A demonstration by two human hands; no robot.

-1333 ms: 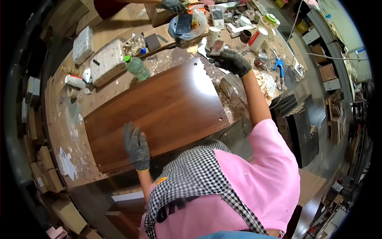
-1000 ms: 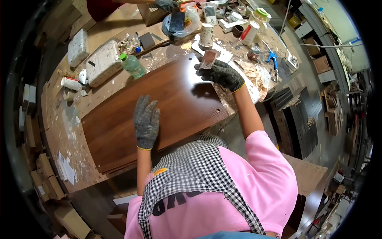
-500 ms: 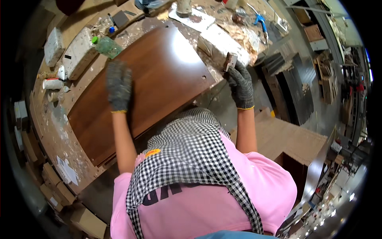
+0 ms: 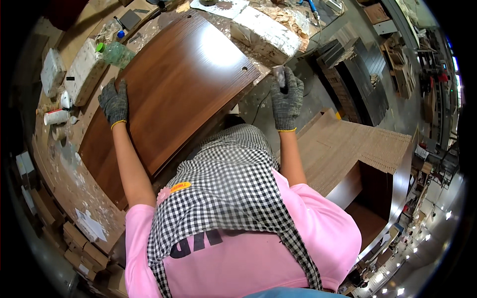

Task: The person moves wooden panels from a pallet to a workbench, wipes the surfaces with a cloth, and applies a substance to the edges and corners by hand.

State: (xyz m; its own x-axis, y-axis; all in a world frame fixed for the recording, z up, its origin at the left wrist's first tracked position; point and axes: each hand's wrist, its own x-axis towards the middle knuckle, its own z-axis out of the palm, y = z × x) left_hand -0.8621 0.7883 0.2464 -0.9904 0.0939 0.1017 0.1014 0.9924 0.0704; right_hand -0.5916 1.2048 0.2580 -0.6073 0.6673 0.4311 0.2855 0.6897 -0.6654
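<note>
A brown wood-grain panel (image 4: 174, 89) with a curved far edge lies over the workbench, and light glares off its far right part. My left hand (image 4: 114, 102), in a grey knit glove with a yellow cuff, rests at that curved edge with its fingers apart. Off the panel's right end, my right hand (image 4: 286, 102), gloved alike, is closed round a small flat rectangular piece (image 4: 279, 74). The piece looks like a stained scraper blade; its lower part is hidden in the fingers. Near the panel's right corner is a small hole.
Paint-spattered white blocks (image 4: 266, 37) stand on the workbench (image 4: 107, 218) beyond the panel, with more at left. A green-capped bottle (image 4: 118, 53) touches the curved edge. A white can (image 4: 56, 117) lies at far left. Right of me stands an open brown cabinet carcass (image 4: 348, 144); dark boards (image 4: 365, 84) are stacked behind.
My left hand has moved left from the panel's face to its curved edge. My right hand, still holding the flat piece, appears slightly further left and nearer; the whole view has shifted too.
</note>
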